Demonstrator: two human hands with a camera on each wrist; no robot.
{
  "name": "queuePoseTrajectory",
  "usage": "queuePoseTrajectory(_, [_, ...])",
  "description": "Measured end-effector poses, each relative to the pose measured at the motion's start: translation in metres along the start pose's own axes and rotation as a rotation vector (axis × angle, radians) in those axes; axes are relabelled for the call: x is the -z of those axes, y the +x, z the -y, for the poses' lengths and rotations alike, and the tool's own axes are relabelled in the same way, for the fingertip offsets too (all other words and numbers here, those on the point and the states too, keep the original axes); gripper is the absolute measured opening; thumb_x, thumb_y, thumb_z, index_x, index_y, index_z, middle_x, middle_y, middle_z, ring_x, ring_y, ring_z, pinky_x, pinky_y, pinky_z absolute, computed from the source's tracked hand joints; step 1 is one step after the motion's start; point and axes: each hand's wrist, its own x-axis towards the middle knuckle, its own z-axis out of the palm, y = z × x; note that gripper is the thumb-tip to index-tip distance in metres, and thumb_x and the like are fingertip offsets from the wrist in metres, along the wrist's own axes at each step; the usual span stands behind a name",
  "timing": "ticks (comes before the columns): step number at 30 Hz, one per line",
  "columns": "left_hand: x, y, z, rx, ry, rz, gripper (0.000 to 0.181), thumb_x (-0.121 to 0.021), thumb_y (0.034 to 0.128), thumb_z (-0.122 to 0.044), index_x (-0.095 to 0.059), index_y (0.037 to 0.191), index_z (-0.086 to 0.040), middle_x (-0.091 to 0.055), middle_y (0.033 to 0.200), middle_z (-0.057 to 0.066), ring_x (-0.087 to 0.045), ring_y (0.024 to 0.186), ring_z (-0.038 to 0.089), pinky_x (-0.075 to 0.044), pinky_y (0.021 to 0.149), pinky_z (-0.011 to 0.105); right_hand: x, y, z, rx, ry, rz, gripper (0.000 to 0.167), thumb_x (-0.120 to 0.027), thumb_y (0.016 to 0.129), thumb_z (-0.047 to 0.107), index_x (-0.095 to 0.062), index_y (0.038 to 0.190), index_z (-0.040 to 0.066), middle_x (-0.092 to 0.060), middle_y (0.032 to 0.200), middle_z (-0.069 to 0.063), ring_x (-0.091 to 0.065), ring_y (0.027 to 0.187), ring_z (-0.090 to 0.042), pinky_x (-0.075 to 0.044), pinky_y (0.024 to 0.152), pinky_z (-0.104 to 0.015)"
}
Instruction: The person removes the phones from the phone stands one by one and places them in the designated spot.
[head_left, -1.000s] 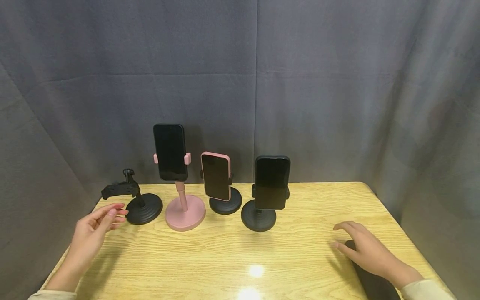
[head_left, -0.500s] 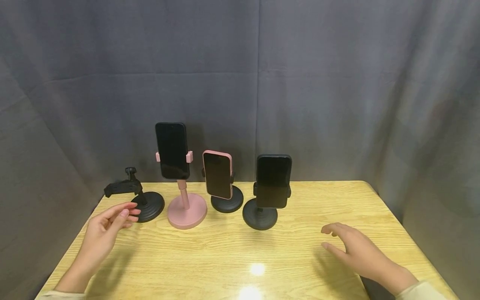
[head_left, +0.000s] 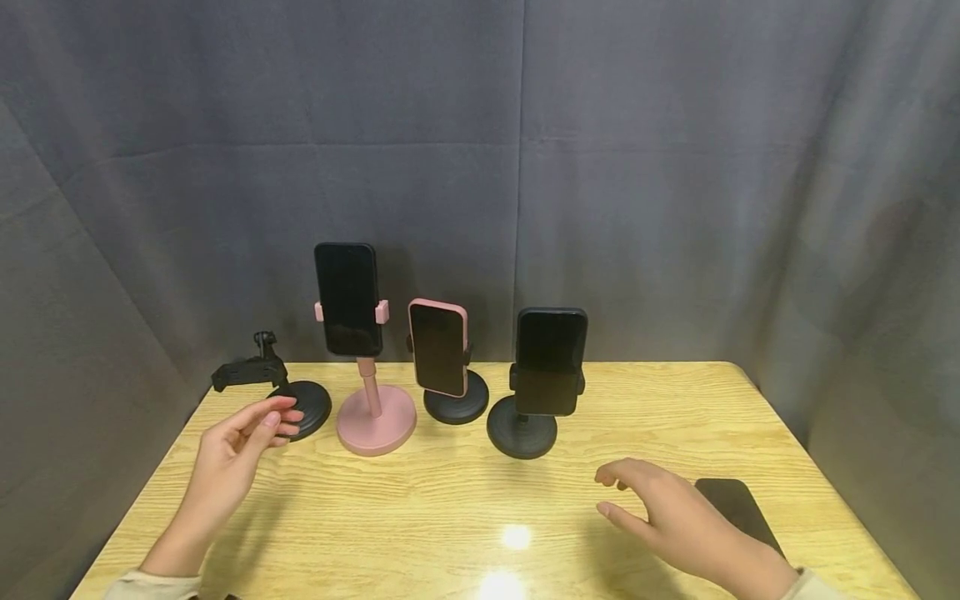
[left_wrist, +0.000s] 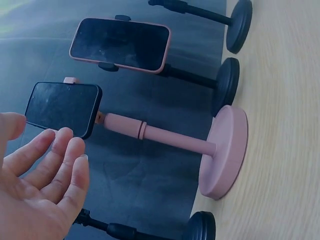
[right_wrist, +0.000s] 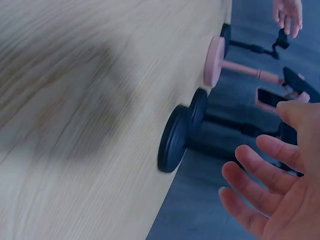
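My left hand (head_left: 236,454) hovers over the table's left side with relaxed fingers and holds nothing. Just behind its fingertips stands a black phone stand (head_left: 307,408) whose clamp (head_left: 247,372) carries no phone. Beside that, a pink stand (head_left: 375,421) bears a black phone (head_left: 348,300) upright. A pink-edged phone (head_left: 439,346) sits in a second black stand (head_left: 457,407), and a dark phone (head_left: 551,362) in a third black stand (head_left: 521,429). My right hand (head_left: 675,517), fingers loosely bent and holding nothing, is above the table, left of a loose black phone (head_left: 738,508) partly hidden by the forearm.
The stands line the back edge of the wooden table (head_left: 450,517). A grey curtain (head_left: 637,192) hangs right behind them and along both sides.
My right hand has moved left, off the loose black phone, uncovering its far end. My left hand has drifted right and slightly forward. The stands and their phones keep their places.
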Motion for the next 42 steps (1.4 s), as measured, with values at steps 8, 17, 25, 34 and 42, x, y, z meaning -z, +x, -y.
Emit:
queuePoseTrajectory(8, [-0.006, 0.002, -0.006, -0.009, -0.048, -0.023, 0.028, -0.048, 0.1053, -0.002, -0.058, 0.125, 0.016, -0.073, 0.109, -0.014, -0.07, 0.094, 0.001, -0.057, 0.078, 0.013, -0.015, 0.019, 0.029, 0.038, 0.081, 0.01, 0.021, -0.064, 0.1, 0.039, -0.066, 0.114, 0.023, -0.069, 0.11, 0.014, -0.064, 0.093, -0.003, -0.056, 0.075, -0.026])
queuePoseTrajectory(17, [-0.009, 0.005, -0.008, 0.004, 0.018, -0.01, 0.03, -0.048, 0.1067, -0.006, -0.059, 0.128, 0.012, -0.072, 0.109, -0.014, -0.069, 0.095, -0.001, -0.057, 0.079, 0.014, -0.031, 0.046, 0.057, 0.07, 0.16, -0.04, 0.015, -0.066, 0.099, 0.031, -0.066, 0.11, 0.021, -0.069, 0.099, 0.009, -0.065, 0.087, -0.009, -0.054, 0.072, -0.024])
queuePoseTrajectory(25, [-0.013, 0.013, -0.01, 0.014, 0.073, -0.029, 0.03, -0.049, 0.107, -0.011, -0.061, 0.129, 0.007, -0.069, 0.107, -0.021, -0.068, 0.094, -0.003, -0.056, 0.08, 0.012, -0.038, 0.073, 0.076, 0.062, 0.238, -0.082, 0.019, -0.067, 0.098, 0.023, -0.067, 0.115, 0.014, -0.068, 0.092, 0.009, -0.063, 0.08, -0.006, -0.056, 0.07, -0.023])
queuePoseTrajectory(34, [-0.017, 0.023, -0.01, 0.029, 0.088, -0.055, 0.031, -0.051, 0.1068, -0.013, -0.061, 0.128, 0.007, -0.067, 0.105, -0.023, -0.067, 0.094, -0.005, -0.055, 0.081, 0.01, -0.043, 0.104, 0.096, 0.028, 0.307, -0.141, 0.022, -0.067, 0.098, 0.023, -0.068, 0.117, 0.012, -0.071, 0.086, 0.008, -0.057, 0.067, 0.001, -0.051, 0.064, -0.018])
queuePoseTrajectory(42, [-0.019, 0.033, -0.008, 0.049, 0.079, -0.098, 0.031, -0.052, 0.1066, -0.015, -0.063, 0.127, 0.006, -0.067, 0.102, -0.025, -0.067, 0.092, -0.006, -0.055, 0.08, 0.009, -0.047, 0.13, 0.111, -0.008, 0.395, -0.145, 0.024, -0.064, 0.099, 0.022, -0.067, 0.121, 0.011, -0.075, 0.09, 0.001, -0.062, 0.07, -0.008, -0.05, 0.063, -0.02])
